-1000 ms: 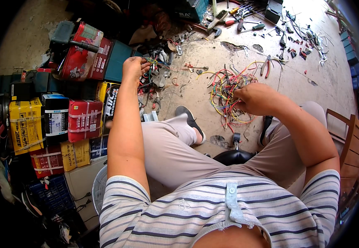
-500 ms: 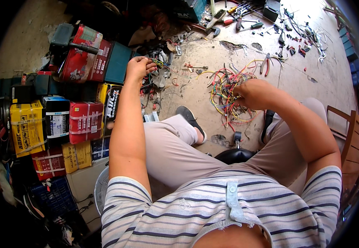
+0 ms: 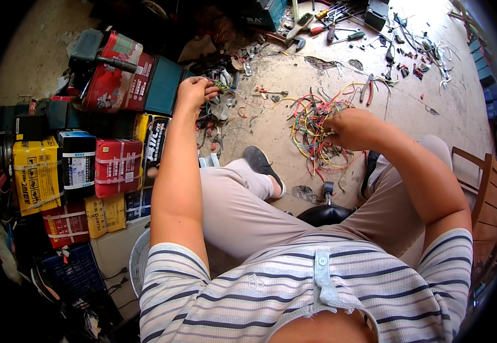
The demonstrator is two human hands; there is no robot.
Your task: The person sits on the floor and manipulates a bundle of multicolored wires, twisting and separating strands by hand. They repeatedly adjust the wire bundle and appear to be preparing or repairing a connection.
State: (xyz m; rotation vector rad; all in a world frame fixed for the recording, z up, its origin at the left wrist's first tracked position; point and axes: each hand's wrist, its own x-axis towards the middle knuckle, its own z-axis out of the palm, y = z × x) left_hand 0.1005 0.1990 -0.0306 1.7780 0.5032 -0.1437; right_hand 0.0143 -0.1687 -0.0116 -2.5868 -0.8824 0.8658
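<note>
A tangled pile of thin coloured wires (image 3: 316, 128), mostly red, yellow, green and blue, lies on the floor between and beyond my feet. My right hand (image 3: 356, 130) reaches into the pile's right side, its fingers curled in on the wires; the fingertips are partly hidden. Out to the left, my left hand (image 3: 194, 93) hovers beside a heap of scrap (image 3: 224, 108) with its fingers bent toward the thumb. Green and yellow wire ends (image 3: 222, 87) show just past those fingertips. Whatever the left fingers hold is too small to make out.
Strapped battery boxes (image 3: 118, 167) are stacked at the left, with a red and teal box (image 3: 125, 80) on top. Pliers (image 3: 366, 88) lie beyond the pile. Screwdrivers and a brush (image 3: 300, 26) are scattered farther back. A wooden chair (image 3: 485, 191) stands at the right.
Both hands stay almost where they were, with the left fingers shifted only slightly. The boxes appear a little displaced as the view moves slightly.
</note>
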